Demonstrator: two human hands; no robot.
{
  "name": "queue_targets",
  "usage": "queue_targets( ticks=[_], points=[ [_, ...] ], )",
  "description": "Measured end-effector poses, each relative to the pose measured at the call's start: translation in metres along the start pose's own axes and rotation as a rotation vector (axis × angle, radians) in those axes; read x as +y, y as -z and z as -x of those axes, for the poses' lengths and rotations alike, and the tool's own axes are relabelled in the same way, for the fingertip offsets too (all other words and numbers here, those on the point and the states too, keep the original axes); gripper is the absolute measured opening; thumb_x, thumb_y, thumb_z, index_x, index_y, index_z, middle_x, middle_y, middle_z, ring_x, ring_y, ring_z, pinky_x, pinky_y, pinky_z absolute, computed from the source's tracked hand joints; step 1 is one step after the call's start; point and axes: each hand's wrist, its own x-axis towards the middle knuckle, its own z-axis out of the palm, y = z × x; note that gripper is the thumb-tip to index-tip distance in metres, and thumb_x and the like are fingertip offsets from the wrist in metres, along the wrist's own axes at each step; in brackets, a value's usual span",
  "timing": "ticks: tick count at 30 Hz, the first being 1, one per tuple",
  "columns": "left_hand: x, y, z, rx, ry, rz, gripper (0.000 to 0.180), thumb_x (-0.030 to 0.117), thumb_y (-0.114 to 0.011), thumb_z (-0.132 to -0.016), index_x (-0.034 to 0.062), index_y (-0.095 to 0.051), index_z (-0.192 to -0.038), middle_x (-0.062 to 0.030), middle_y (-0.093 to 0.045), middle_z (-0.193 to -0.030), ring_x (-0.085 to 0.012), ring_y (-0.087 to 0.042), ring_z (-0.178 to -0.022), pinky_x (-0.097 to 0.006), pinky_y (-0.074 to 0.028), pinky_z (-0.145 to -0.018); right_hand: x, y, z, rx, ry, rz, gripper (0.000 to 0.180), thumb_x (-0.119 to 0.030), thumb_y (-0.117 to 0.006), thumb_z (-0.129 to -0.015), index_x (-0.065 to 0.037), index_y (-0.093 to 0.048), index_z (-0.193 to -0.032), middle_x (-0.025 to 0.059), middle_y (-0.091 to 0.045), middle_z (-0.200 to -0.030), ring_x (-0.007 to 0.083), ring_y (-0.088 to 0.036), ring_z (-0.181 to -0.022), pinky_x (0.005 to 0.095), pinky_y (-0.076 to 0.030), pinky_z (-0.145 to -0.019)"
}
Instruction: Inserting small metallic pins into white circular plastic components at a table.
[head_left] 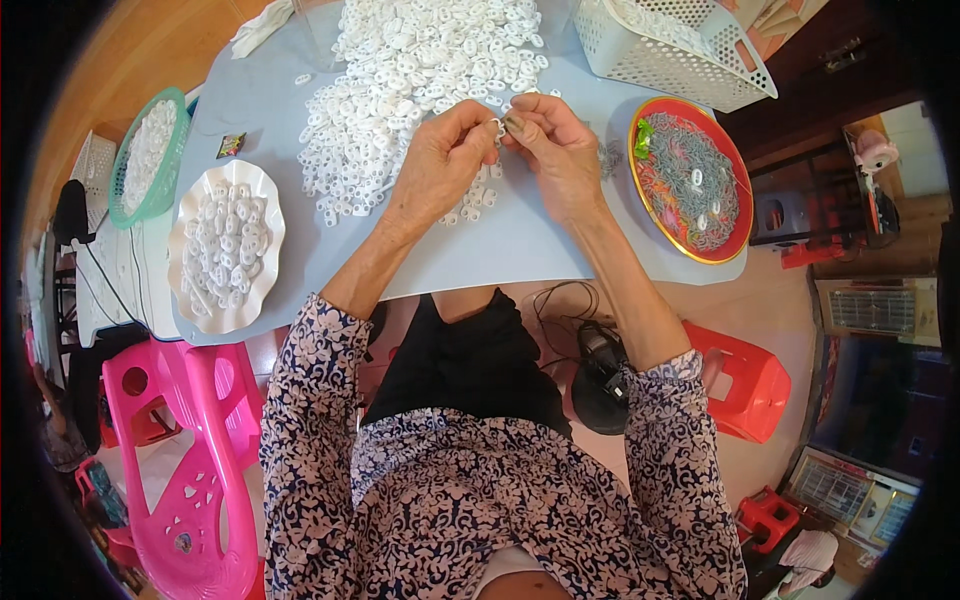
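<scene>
My left hand (443, 158) pinches a small white plastic ring piece (494, 127) at its fingertips. My right hand (556, 148) meets it from the right, holding a small dark metal piece (513, 123) against the white one. Both hands hover over the grey-blue table sheet (500, 250), at the near edge of a big heap of white plastic pieces (410, 70).
A white scalloped plate (225, 245) with white pieces lies at the left, a green basket (150, 155) beyond it. A red round tray (692, 180) of grey metal clips sits at the right, a white perforated basket (680, 45) behind it. Pink chair (190, 450) and red stool (745, 380) stand below.
</scene>
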Motion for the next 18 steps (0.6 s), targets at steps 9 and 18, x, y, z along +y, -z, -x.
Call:
queue_targets(
  ticks=[9, 18],
  points=[
    [0.0025, 0.0009, 0.0016, 0.01, 0.029, -0.013, 0.016, 0.013, -0.049, -0.092, 0.0005, -0.058, -0.087, 0.0005, -0.054, -0.07, -0.006, -0.048, -0.066, -0.021, -0.041, -0.063, 0.0003, -0.0038, 0.0039, 0.036, 0.042, 0.088, 0.015, -0.006, -0.063, -0.086, 0.0, -0.061, -0.1, 0.0033, -0.063, -0.086, 0.0105, -0.057, -0.076, 0.0222, -0.047, -0.071],
    [-0.0007, 0.0011, 0.0004, -0.049, -0.072, 0.147, 0.016, 0.013, -0.05, -0.09, 0.0027, -0.058, -0.081, 0.0012, -0.053, -0.063, -0.0049, -0.046, -0.06, -0.022, -0.038, -0.055, 0.001, -0.0016, 0.0022, -0.026, 0.04, 0.178, 0.014, -0.013, -0.06, -0.089, 0.001, -0.062, -0.092, 0.0019, -0.06, -0.079, 0.0079, -0.049, -0.067, 0.0204, -0.04, -0.061]
  ],
)
